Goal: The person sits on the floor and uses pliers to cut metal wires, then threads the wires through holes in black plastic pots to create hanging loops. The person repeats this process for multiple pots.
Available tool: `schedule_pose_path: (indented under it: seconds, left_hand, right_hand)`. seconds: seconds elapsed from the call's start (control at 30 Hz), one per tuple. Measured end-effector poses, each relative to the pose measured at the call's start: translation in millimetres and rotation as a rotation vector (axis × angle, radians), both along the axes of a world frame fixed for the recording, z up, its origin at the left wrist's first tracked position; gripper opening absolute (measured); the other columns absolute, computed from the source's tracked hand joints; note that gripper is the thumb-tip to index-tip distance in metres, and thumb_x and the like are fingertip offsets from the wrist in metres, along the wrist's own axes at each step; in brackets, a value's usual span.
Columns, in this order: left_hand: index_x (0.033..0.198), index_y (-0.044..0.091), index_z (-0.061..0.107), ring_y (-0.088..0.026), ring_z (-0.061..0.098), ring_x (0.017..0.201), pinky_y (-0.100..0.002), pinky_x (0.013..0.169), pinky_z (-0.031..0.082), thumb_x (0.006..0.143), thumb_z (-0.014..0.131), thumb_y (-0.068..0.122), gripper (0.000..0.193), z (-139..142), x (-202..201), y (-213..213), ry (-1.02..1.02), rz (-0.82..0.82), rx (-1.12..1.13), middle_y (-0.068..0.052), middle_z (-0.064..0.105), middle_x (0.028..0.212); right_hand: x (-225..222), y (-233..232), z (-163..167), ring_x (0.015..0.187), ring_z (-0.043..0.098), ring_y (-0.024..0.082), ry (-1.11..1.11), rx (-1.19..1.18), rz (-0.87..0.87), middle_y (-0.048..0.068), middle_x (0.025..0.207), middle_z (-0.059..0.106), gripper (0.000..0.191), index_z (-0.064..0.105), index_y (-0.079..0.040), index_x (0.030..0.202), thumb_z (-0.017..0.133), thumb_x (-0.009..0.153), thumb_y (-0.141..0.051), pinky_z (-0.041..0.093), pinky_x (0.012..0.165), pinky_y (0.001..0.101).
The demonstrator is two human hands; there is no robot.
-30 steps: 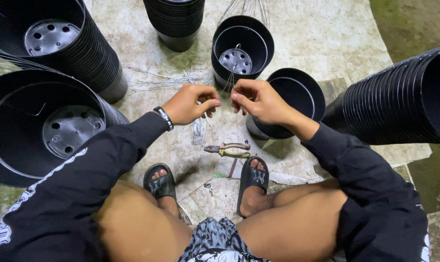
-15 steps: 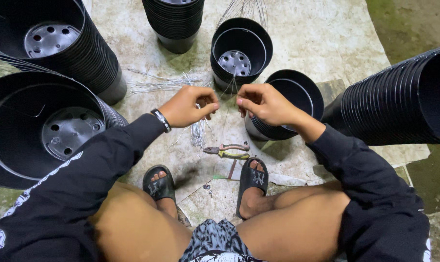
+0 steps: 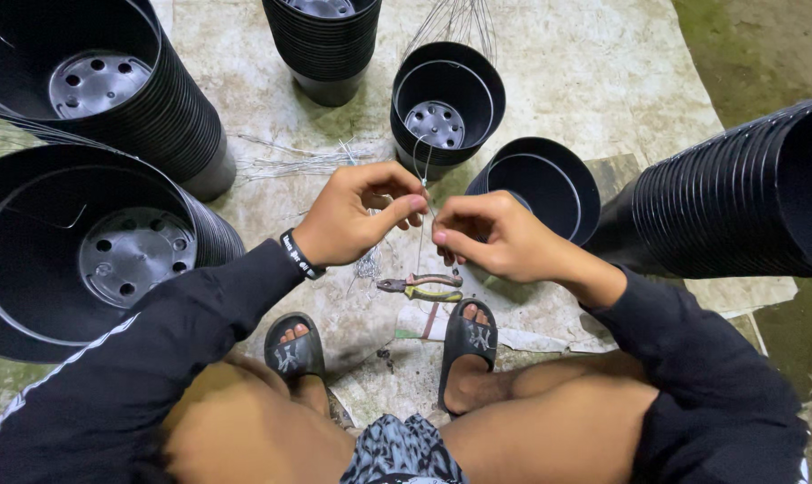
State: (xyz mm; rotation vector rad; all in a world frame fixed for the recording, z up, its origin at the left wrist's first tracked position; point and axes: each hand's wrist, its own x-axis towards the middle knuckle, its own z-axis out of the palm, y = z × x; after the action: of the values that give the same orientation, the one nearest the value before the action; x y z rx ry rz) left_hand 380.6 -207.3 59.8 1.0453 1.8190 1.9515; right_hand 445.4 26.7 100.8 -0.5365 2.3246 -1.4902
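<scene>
Two hands meeting on one thin wire point(image 3: 421, 172), just on the near side of a single black pot point(image 3: 491, 90) standing upright with a wire ring around its inside. Left hand point(image 3: 357, 215) closed, thumb and forefinger pinched together on the strand; right hand point(image 3: 491, 242) likewise closed, fingertips clamped on the same strand a little lower, knuckles nearly touching the left. Upper end of the wire curling up in a small hook toward that pot's near rim, lower end trailing down past the fingers. Judged from the grip, a bending or twisting step by bare fingers. Likely call of the next move: a firm hold in one pinch and a small turn in the other, so that the springy strand does not slip. Nearer than the pot, beyond the hands, a pair of pliers point(image 3: 421, 287) lying untouched on the pale ground sheet point(image 3: 585, 72). Right of the pot and touching it, a second black pot point(image 3: 545, 184), tilted. Left of the pot, loose cut wires point(image 3: 289, 161) scattered on the sheet. Farther out on both sides, tall nested stacks of black pots point(image 3: 729, 206), those at right lying on their side.
</scene>
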Motion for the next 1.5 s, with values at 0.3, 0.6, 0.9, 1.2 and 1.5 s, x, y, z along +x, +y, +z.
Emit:
schedule_pose_path:
  seconds: [0.3,0.6,0.9,1.2,1.5]
  left_hand:
    - [0.106,-0.003,0.066,-0.012,0.075,0.09,-0.028,0.08,0.063,0.101,0.066,0.007,0.011,2,8,-5,-0.063,-0.059,-0.002,-0.007,0.075,0.095]
    - [0.107,-0.003,0.068,-0.012,0.071,0.103,-0.028,0.094,0.059,0.101,0.067,0.002,0.007,-3,4,-4,0.03,-0.091,0.064,-0.009,0.072,0.106]
    - [0.105,-0.001,0.071,-0.012,0.068,0.098,-0.026,0.08,0.059,0.098,0.072,0.004,0.009,6,7,-6,0.13,-0.005,-0.023,-0.008,0.069,0.108]
    - [0.112,-0.003,0.07,-0.016,0.074,0.103,-0.029,0.092,0.064,0.097,0.072,0.002,0.016,4,8,-3,0.178,0.067,0.034,-0.01,0.074,0.11]
    - [0.11,-0.004,0.068,-0.016,0.074,0.098,-0.029,0.087,0.065,0.092,0.076,0.0,0.02,6,9,0,0.21,0.076,0.043,-0.011,0.069,0.108]
  right_hand:
    - [13,1,7,0.068,0.063,0.007,0.027,-0.023,0.048,0.003,0.075,0.069,0.011,0.069,0.002,0.098,0.066,0.099,-0.009,0.051,0.061,0.0235]
    - [14,-1,7,0.07,0.063,0.008,0.053,-0.061,0.095,0.003,0.077,0.068,0.012,0.066,0.002,0.098,0.064,0.101,-0.009,0.053,0.064,0.0247]
    - [14,-4,10,0.069,0.065,0.007,0.086,-0.047,0.098,0.003,0.076,0.068,0.011,0.066,0.002,0.097,0.064,0.1,-0.008,0.054,0.064,0.0244]
    - [12,-6,5,0.067,0.063,0.006,0.062,-0.012,0.041,0.002,0.073,0.067,0.012,0.066,0.001,0.094,0.065,0.1,-0.009,0.052,0.06,0.0237]
    - [11,-8,4,0.067,0.061,0.006,0.034,-0.028,0.028,0.002,0.073,0.065,0.01,0.065,0.001,0.095,0.064,0.1,-0.008,0.051,0.06,0.0244]
